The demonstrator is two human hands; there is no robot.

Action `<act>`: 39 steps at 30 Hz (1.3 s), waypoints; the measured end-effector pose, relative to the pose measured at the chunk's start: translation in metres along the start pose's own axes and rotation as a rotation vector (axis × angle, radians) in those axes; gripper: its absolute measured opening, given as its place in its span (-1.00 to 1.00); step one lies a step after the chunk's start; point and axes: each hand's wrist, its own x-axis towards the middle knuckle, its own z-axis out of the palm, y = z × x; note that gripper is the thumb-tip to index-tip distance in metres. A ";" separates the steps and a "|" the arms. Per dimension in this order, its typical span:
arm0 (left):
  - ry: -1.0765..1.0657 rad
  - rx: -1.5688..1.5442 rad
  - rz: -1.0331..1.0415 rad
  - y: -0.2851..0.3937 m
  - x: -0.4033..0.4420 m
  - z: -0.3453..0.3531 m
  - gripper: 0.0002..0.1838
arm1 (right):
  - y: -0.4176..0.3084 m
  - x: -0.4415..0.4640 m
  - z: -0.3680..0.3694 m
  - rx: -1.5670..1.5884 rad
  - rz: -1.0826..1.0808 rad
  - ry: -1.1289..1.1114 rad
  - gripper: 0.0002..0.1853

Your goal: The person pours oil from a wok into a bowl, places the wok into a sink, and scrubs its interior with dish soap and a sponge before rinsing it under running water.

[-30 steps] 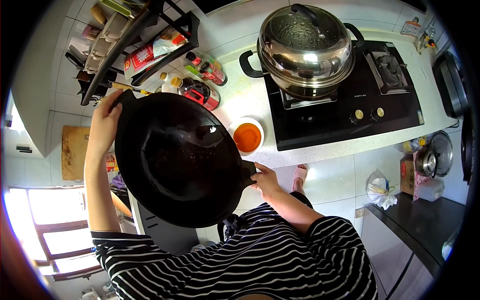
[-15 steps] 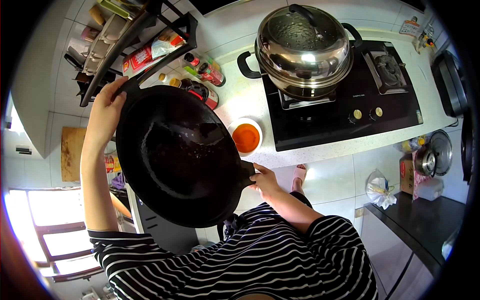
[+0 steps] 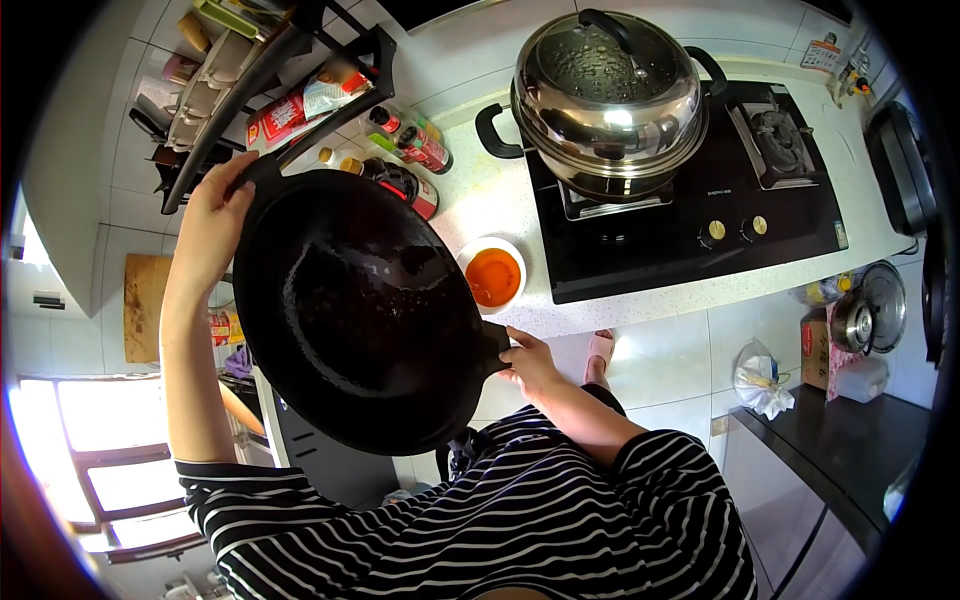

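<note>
Whereas the black wok (image 3: 360,320) showed its far ear (image 3: 264,172) lower in the view one second earlier, that ear had since risen, and the left grip (image 3: 213,205) had risen with it. The near ear (image 3: 495,346) kept nearly the same position relative to the white bowl (image 3: 491,241), the landmark. A bright spot on the wok's inner wall had given way to duller streaks. Compared with half a second earlier, the position was practically unchanged.

The wok was held in the air, left of the bowl as viewed, with its rim just beside it. Its interior faced the camera: round, deep, near-black and glossy, with a pale curved line along the left wall and small specks near the middle.

The left grip was closed on the far ear; the right grip (image 3: 530,362), below and right of the bowl, was closed on the near ear, thumb uppermost.

The bowl contained orange liquid (image 3: 494,278) and stood on the tabletop (image 3: 590,316). A lidded steel pot (image 3: 610,110) stood beyond it to the right.
</note>
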 end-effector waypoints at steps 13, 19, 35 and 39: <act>-0.009 -0.005 0.009 -0.006 -0.001 0.001 -0.61 | 0.003 0.005 -0.002 -0.015 0.003 0.000 -0.40; 0.035 0.019 -0.023 -0.021 -0.018 -0.008 -0.60 | -0.010 -0.003 -0.003 -0.050 -0.034 0.021 -0.39; 0.230 -0.490 -0.529 -0.241 -0.141 0.037 -0.66 | -0.047 -0.041 0.008 -0.587 -0.618 0.027 -0.40; 0.222 -0.598 -0.661 -0.289 -0.166 0.059 -0.68 | -0.056 -0.068 0.016 -0.726 -0.795 -0.004 -0.41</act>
